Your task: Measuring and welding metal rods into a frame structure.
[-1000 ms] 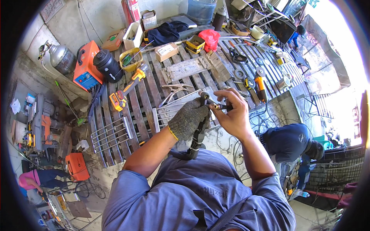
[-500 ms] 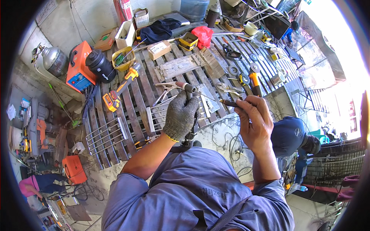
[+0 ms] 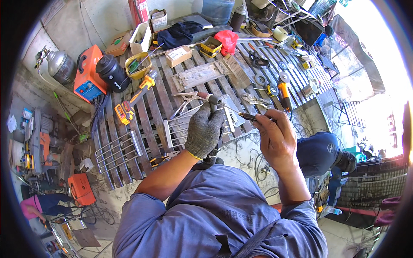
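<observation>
In my gloved left hand [image 3: 201, 134] is a welding torch [image 3: 214, 99] with a pinkish-brown nozzle, its dark round head showing above the closed fingers. My bare right hand [image 3: 276, 134] pinches a slim black torch back cap [image 3: 247, 116]. A thin metal rod [image 3: 232, 109] runs from this cap to the torch head; whether its tip is inside the head I cannot tell. Beyond the glove lie locking pliers [image 3: 186, 101] and a barred metal frame [image 3: 167, 134]. Another barred frame [image 3: 117, 151] rests at the table's near left.
The slatted metal table [image 3: 160, 96] carries a yellow cordless tool [image 3: 135, 98], an angle grinder [image 3: 284, 92], a flat plate [image 3: 200, 76] and several boxes. An orange machine [image 3: 89, 74] and a black bottle [image 3: 112, 74] stand left. A person in dark blue [image 3: 317, 151] is close on my right.
My right hand has come left with the black cap, closer to the torch head, so less of the rod shows between them. My left hand has barely shifted.
</observation>
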A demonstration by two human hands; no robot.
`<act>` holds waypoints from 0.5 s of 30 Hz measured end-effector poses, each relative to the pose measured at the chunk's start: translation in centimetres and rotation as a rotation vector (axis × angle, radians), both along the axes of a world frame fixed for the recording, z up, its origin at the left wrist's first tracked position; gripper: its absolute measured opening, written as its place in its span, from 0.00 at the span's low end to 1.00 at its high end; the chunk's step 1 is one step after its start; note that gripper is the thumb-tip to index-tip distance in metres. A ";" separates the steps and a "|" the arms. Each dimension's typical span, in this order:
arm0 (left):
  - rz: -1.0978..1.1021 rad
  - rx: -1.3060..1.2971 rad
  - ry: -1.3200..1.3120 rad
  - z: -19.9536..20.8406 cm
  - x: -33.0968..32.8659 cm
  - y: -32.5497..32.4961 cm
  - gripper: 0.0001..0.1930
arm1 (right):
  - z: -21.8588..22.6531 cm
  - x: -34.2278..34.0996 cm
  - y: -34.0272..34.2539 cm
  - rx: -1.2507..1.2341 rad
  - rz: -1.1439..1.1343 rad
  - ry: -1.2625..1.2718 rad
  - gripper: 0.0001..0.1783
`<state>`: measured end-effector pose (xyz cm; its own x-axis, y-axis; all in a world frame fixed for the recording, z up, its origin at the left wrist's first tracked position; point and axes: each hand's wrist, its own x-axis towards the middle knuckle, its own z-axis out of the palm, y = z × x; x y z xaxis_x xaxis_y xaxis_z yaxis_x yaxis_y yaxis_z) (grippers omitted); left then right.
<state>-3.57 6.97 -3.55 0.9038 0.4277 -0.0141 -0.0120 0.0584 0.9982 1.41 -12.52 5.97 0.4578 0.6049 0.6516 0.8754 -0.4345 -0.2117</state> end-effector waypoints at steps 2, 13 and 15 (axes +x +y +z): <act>0.036 0.066 -0.037 -0.9 0.2 -0.1 0.03 | -0.4 -0.2 0.5 -0.019 0.009 0.007 0.18; 0.227 0.440 -0.131 1.1 -0.7 -2.3 0.11 | -3.0 0.7 3.0 0.039 0.034 0.065 0.16; 0.257 0.468 -0.165 1.1 -0.7 -2.3 0.11 | -2.9 0.8 3.1 0.046 0.023 0.069 0.14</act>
<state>-4.25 4.68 -2.40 0.7439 0.5610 0.3632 -0.1260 -0.4159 0.9006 2.22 -9.43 3.08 0.4889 0.5858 0.6464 0.8678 -0.4025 -0.2915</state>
